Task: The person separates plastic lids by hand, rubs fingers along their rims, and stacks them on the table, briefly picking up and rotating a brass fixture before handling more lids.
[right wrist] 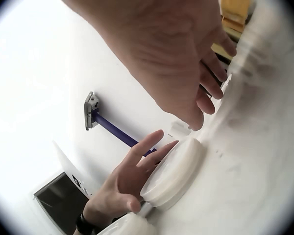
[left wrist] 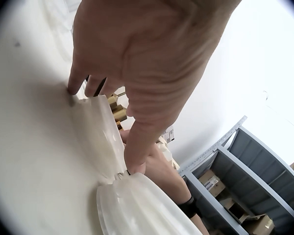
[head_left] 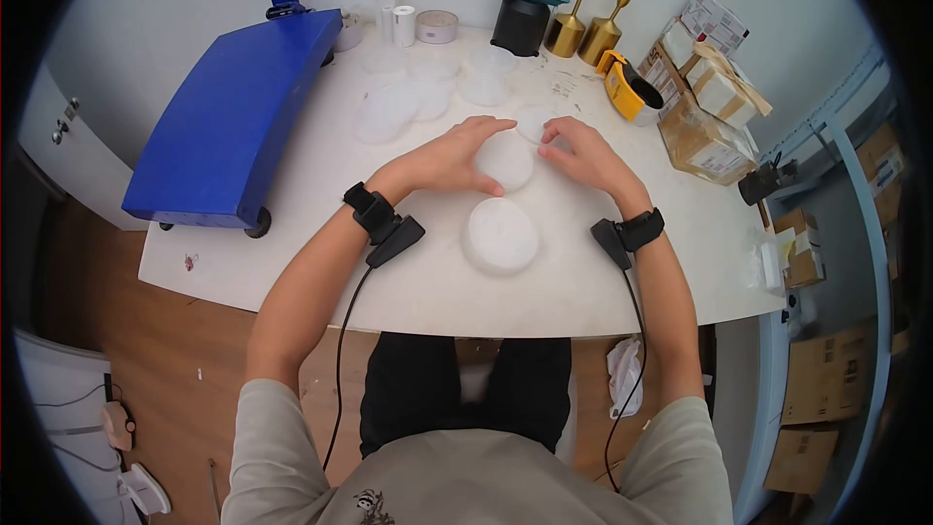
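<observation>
A round white lidded container point(head_left: 505, 163) lies on the white table point(head_left: 292, 262), and both hands are at it. My left hand point(head_left: 486, 151) holds it, fingers round the far side and thumb on the near rim. In the left wrist view the left hand's fingertips point(left wrist: 74, 89) touch the table behind the container point(left wrist: 95, 134). My right hand point(head_left: 559, 146) sits at the container's right edge with loosely bent fingers. In the right wrist view the right hand point(right wrist: 201, 110) hovers just above the container point(right wrist: 176, 169), gripping nothing. A second white container point(head_left: 501, 235) lies nearer me.
Several clear round lids point(head_left: 408, 97) are spread behind the hands. A blue machine point(head_left: 233, 107) fills the left of the table. At the back and right are a black jar point(head_left: 520, 19), gold candlesticks point(head_left: 583, 15), a yellow tape dispenser point(head_left: 627, 87) and cardboard boxes point(head_left: 705, 107).
</observation>
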